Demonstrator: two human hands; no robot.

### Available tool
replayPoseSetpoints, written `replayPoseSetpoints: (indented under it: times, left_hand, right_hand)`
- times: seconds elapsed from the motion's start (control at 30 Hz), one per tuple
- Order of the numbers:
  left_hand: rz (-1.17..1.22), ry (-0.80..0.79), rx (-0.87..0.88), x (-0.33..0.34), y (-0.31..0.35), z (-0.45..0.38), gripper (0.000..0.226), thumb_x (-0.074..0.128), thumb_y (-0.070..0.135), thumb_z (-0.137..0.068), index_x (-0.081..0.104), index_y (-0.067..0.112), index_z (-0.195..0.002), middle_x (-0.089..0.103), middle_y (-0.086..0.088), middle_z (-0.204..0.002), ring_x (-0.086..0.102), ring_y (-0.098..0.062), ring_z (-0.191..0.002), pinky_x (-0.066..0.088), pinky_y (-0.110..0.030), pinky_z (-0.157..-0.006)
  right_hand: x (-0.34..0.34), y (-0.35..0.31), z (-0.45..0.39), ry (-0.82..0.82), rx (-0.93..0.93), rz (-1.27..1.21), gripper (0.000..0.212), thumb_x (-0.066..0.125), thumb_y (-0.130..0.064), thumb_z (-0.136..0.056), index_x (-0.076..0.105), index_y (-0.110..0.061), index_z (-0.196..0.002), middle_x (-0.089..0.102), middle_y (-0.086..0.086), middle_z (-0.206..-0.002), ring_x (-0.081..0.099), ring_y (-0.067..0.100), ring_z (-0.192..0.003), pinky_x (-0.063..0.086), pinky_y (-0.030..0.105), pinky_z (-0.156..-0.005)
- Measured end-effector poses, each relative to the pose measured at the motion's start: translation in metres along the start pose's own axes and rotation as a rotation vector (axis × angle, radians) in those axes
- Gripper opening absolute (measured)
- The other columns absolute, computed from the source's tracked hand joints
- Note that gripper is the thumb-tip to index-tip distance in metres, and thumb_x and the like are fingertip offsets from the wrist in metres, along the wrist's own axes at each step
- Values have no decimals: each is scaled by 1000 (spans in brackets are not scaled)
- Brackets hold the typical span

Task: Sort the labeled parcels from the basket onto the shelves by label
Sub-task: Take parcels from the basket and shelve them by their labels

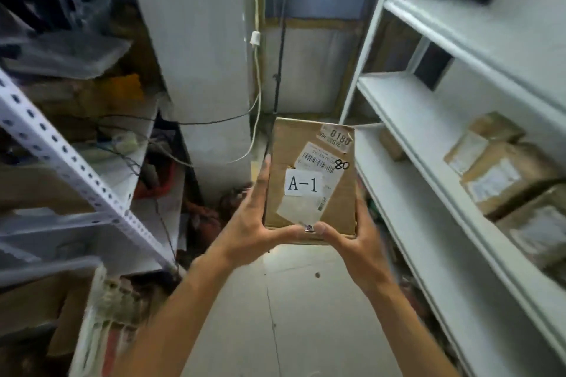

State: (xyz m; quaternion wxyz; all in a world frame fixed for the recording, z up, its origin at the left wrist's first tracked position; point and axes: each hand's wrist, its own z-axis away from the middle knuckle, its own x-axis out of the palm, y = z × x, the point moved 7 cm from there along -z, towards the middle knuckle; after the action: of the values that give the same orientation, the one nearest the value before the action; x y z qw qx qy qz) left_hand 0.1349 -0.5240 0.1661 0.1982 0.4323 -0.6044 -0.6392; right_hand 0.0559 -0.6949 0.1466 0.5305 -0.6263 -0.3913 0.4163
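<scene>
Both hands hold one parcel [309, 177] up in front of the chest, over the aisle floor [306, 300] and between the two racks. The left hand [248, 223] clasps the box's left edge, fingers laid up along the side and thumb hooked under the near corner; the right hand [352, 242] clasps the right edge the same way, its thumb meeting the near bottom edge. So each grip is closed on the parcel, neither free. The box stands on its short end with its long axis running away from the person, its labelled face turned up at the camera, and the label [301, 184] reads A-1, upright to the viewer. The white shelves [428, 138] lie to the right of the parcel, near the right hand, already carrying other boxes [502, 174]. I judge the coming move is a swing rightward, led by the right hand; which shelf is A-1 cannot be told, since no shelf markings show.
</scene>
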Motion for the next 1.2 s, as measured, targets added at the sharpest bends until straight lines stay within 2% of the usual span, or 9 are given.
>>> replayPoseSetpoints:
  times: [0.07, 0.17, 0.23, 0.3, 0.57, 0.73, 0.9, 1.03, 1.2]
  left_hand:
    - [61, -49, 105, 37, 38, -43, 115, 82, 61, -66, 0, 63, -147, 30, 10, -156, 42, -13, -139, 48, -49, -106]
    - [85, -88, 237, 90, 94, -100, 103, 78, 55, -66, 8, 71, -140, 29, 36, -147, 37, 7, -136, 45, -47, -108]
    - [176, -179, 313, 128, 132, -131, 107, 79, 38, -69, 10, 61, -147, 35, 21, -153, 42, -11, -139, 45, -58, -103]
    - [249, -264, 398, 164, 163, -156, 108, 81, 23, -73, 13, 45, -154, 41, 6, -153, 48, -28, -136, 50, -62, -95]
    - [461, -638, 550, 305, 259, -221, 104, 75, -5, -80, 17, 39, -155, 50, 12, -144, 53, -20, -131, 59, -42, -86]
    - [478, -771, 624, 381, 294, -247, 104, 73, -6, -76, 29, 56, -146, 51, 10, -141, 50, -22, -133, 60, -47, -82]
    - [337, -812, 699, 461, 317, -260, 107, 74, 18, -73, 11, 60, -149, 53, 23, -137, 54, -12, -125, 59, -42, -89]
    - [337, -850, 707, 526, 328, -256, 112, 77, 12, -72, 10, 70, -141, 50, 9, -131, 57, -15, -116, 59, -28, -84]
    - [267, -797, 745, 590, 322, -246, 117, 78, 5, -77, 6, 73, -140, 56, 13, -133, 62, -12, -107, 54, -15, -82]
  right_hand:
    - [-56, -18, -10, 123, -59, 11, 92, 83, -49, -67, 36, -48, -146, 64, -20, -127, 66, 5, -112, 58, 21, -80]
    - [-136, -50, -21, 288, -171, 42, 91, 83, -42, -70, 36, -44, -148, 63, -19, -131, 65, 7, -115, 60, 34, -86]
    - [-185, -74, -23, 375, -240, 74, 91, 82, -36, -73, 34, -41, -150, 64, -17, -129, 66, 7, -112, 60, 39, -85]
    - [-231, -99, -20, 458, -290, 151, 90, 81, -35, -74, 33, -42, -151, 63, -23, -127, 64, 1, -112, 59, 24, -82]
    - [-375, -157, 19, 745, -265, 353, 78, 78, -50, -73, 38, -54, -141, 63, -30, -121, 64, -6, -106, 55, 13, -75]
    - [-439, -145, 47, 952, -173, 379, 74, 79, -48, -71, 46, -43, -138, 67, -24, -119, 64, -3, -107, 55, 18, -83]
    - [-494, -140, 76, 1163, -56, 429, 55, 75, -54, -72, 49, -51, -120, 62, -43, -105, 52, -26, -102, 37, -6, -76]
    - [-532, -134, 111, 1270, 56, 534, 69, 76, -43, -83, 44, -30, -142, 49, -22, -135, 44, -3, -124, 35, 9, -97]
    - [-575, -124, 142, 1306, 148, 656, 48, 72, -18, -91, 51, -22, -134, 61, -4, -132, 57, 11, -120, 46, 21, -97]
